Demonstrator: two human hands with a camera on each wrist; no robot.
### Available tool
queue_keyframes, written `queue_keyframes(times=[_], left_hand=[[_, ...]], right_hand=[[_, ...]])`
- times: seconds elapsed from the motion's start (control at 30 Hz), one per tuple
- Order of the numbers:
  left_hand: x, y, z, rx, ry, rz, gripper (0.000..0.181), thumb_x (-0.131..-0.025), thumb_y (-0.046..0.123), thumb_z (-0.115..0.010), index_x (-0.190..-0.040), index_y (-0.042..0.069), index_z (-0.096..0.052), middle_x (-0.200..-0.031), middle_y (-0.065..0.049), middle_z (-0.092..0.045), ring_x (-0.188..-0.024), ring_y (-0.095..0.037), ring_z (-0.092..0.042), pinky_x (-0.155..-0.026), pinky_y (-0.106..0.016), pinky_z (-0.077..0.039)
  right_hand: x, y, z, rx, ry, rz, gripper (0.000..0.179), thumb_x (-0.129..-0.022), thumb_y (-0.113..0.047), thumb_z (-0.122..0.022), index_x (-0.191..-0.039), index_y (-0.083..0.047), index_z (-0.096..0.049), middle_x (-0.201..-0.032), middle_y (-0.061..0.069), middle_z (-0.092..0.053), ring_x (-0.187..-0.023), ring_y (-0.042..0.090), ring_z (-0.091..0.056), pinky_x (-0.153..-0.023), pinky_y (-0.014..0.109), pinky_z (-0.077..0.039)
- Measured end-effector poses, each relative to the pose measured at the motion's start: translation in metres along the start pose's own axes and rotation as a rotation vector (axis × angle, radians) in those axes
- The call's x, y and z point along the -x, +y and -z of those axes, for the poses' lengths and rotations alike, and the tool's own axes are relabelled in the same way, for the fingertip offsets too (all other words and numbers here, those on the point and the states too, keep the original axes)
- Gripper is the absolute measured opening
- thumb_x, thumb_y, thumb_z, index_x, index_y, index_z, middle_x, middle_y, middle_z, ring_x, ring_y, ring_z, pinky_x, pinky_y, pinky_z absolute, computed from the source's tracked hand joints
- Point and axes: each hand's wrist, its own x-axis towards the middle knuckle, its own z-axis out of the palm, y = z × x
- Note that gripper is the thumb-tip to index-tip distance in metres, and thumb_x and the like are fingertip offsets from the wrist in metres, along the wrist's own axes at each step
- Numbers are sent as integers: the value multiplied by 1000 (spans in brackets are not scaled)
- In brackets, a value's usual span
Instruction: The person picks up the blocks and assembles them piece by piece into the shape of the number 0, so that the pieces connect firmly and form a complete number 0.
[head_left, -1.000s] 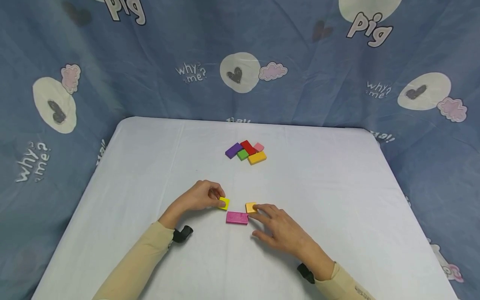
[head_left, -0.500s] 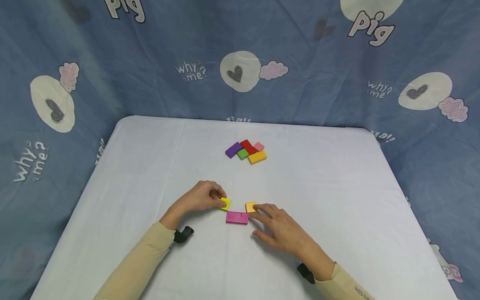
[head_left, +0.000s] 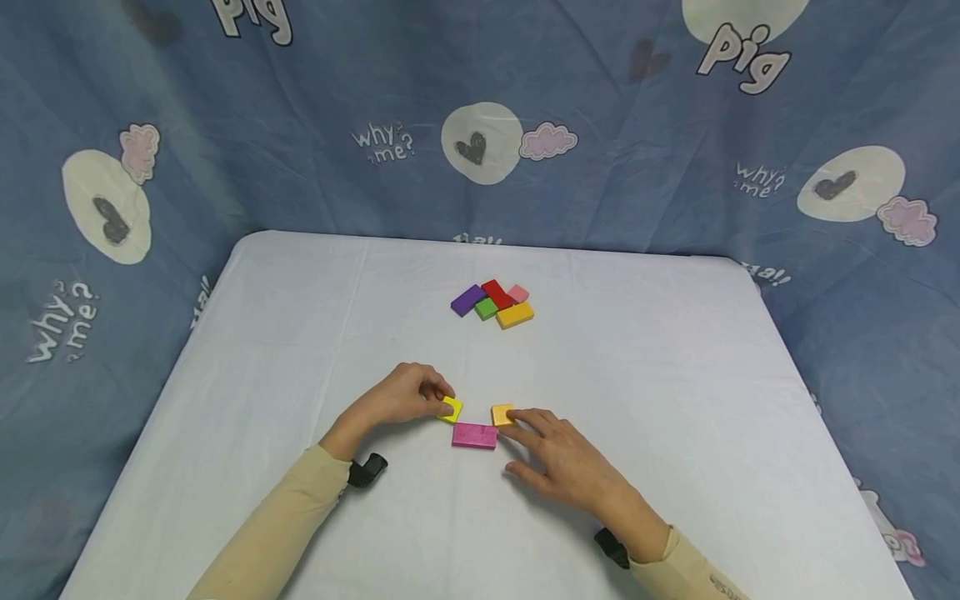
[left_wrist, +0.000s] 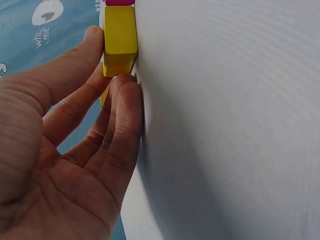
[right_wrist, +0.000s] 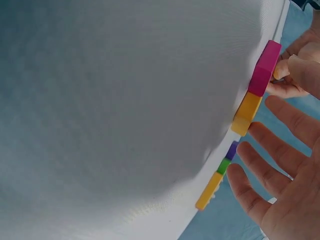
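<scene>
My left hand (head_left: 405, 393) pinches a small yellow block (head_left: 452, 408) between thumb and fingers, at the back left corner of a flat magenta block (head_left: 474, 436). In the left wrist view, the thumb lies along one side of the yellow block (left_wrist: 120, 32), with fingertips at its other side. My right hand (head_left: 562, 462) is spread, palm down, fingers nearly straight. One fingertip lies at the right side of a light orange block (head_left: 500, 415), which sits at the magenta block's back right corner. A gap separates the yellow and light orange blocks.
Farther back on the white-covered table (head_left: 637, 333) lies a cluster: purple (head_left: 468, 301), red (head_left: 497, 294), green (head_left: 486, 309), pink (head_left: 517, 293) and amber (head_left: 514, 316) blocks. A blue printed cloth (head_left: 337, 200) hangs behind the table.
The left hand has shifted the yellow block slightly right and nearer, toward the magenta block's corner. The right hand, the light orange block and the far cluster stay put.
</scene>
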Motion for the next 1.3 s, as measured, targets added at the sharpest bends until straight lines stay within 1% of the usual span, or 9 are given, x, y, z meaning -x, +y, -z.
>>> queue_keyframes(times=[0.4, 0.6, 0.8, 0.87, 1.0, 1.2, 1.3], left_hand=[[2, 0, 0, 0, -3, -25, 19, -83, 18, -79, -99, 8, -75, -87, 5, -64, -75, -8, -57, -69, -26, -49], [2, 0, 0, -9, 3, -33, 18, -83, 17, -79, -97, 7, -75, -84, 6, -64, -73, -8, -56, -68, -26, -49], [1, -1, 0, -6, 25, -15, 15, -83, 16, -79, -94, 6, -75, -78, 6, -64, -71, -8, -56, -67, -26, -49], [1, 0, 1, 0, 26, -5, 14, -82, 16, -79, -92, 7, -75, -76, 6, -64, -70, -8, -56, -67, -26, -49], [0, 0, 1, 0, 22, -4, 14, -83, 15, -79, -92, 7, -75, -76, 6, -63, -70, -9, -56, -66, -26, -49], [0, -1, 0, 8, 19, -4, 14, -83, 16, -79, -93, 7, -74, -78, 6, -64, -71, -8, -57, -67, -26, -49], [1, -2, -1, 8, 22, -22, 15, -83, 16, -79, -94, 7, -74, -79, 6, -64, -71, -8, -57, -66, -26, -50]], right_hand=[[1, -1, 0, 2, 0, 3, 47, -93, -39, -66, -134, -18, -60, -140, 6, -50, -128, 22, -46, -95, 46, -46], [2, -1, 0, 0, -4, 0, 48, -93, -40, -66, -136, -19, -59, -141, 6, -50, -129, 21, -45, -95, 47, -46], [2, -1, 0, 1, -3, 3, 48, -93, -40, -66, -136, -20, -59, -141, 5, -50, -128, 22, -46, -96, 46, -45], [2, -1, 0, 0, -6, 0, 49, -93, -40, -66, -136, -20, -58, -140, 5, -50, -128, 22, -46, -97, 47, -45], [1, -1, 0, 2, -10, 0, 49, -93, -40, -66, -136, -20, -58, -140, 5, -50, -128, 22, -46, -97, 47, -44], [0, 0, 0, -7, -9, -7, 42, -92, -39, -68, -129, -19, -64, -140, 5, -52, -128, 22, -46, -99, 47, -43], [-1, 1, 0, -11, -12, -17, 36, -92, -39, -68, -122, -19, -67, -139, 4, -52, -128, 22, -45, -98, 46, -44]])
